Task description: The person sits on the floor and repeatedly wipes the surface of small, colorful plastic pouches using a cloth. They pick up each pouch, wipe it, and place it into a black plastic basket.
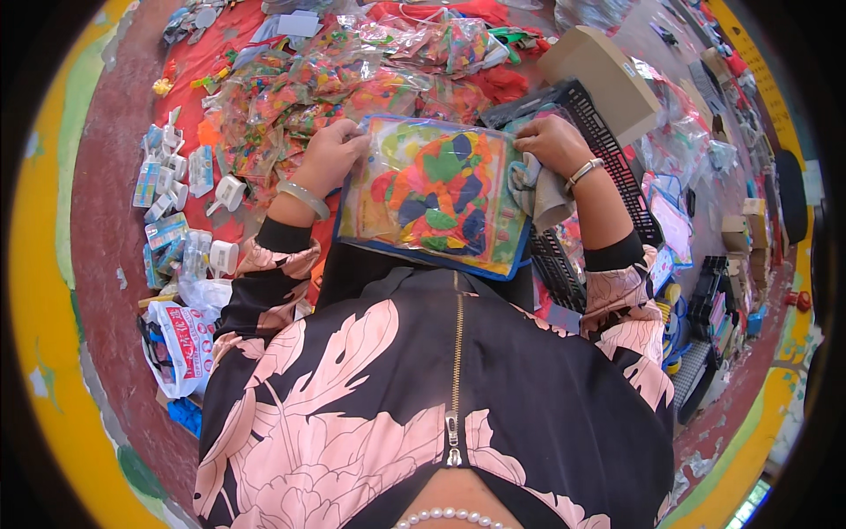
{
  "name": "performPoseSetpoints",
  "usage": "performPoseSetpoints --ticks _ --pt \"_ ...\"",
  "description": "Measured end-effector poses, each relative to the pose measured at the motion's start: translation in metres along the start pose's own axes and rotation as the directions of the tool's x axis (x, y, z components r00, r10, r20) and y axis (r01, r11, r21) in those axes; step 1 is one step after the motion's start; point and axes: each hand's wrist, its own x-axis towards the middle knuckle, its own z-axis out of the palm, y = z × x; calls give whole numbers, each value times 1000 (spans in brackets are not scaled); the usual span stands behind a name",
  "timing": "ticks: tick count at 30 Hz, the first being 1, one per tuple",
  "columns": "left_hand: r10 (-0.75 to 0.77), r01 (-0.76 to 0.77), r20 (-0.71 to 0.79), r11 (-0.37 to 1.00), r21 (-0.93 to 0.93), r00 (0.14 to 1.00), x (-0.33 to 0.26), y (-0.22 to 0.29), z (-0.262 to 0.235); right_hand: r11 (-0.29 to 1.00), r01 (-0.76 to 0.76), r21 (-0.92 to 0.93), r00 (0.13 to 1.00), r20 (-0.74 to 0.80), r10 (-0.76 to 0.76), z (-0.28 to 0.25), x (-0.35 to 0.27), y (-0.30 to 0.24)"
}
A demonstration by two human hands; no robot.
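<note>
A clear, blue-edged plastic pouch is stretched flat above my lap. Through its front show bright pieces in red, orange, green, yellow and dark blue; their exact kind is hard to make out. My left hand pinches its upper left corner, a pale bangle on the wrist. At the upper right corner, my right hand has its fingers closed on the edge. A grey cloth hangs below that hand, beside the pouch; I cannot tell whether the hand grips it too.
Many clear bags of colourful pieces are heaped beyond the pouch on red sheeting. Black plastic crates and a cardboard box stand to the right. Small white packaged items and a white carrier bag lie on the left.
</note>
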Motion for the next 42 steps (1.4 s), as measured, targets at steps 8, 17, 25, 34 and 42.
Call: performPoseSetpoints --ticks 8,17,25,34,42 --pt "5 -5 -10 1000 27 1000 -35 50 -10 956 -69 -284 970 -244 -3 -27 -49 -44" --pt "685 -687 -160 725 49 711 -62 136 -35 910 336 -244 652 -637 -412 -106 -133 -71" --pt "754 -801 273 575 168 598 -49 48 -32 601 514 -612 598 -246 -763 -20 -164 -64" --pt "593 -634 224 725 270 774 -69 -21 -9 944 298 -143 768 -551 -326 -25 -136 -72" --pt "558 -571 123 794 209 820 -70 -24 -3 846 521 -113 761 -386 -521 78 -48 -149"
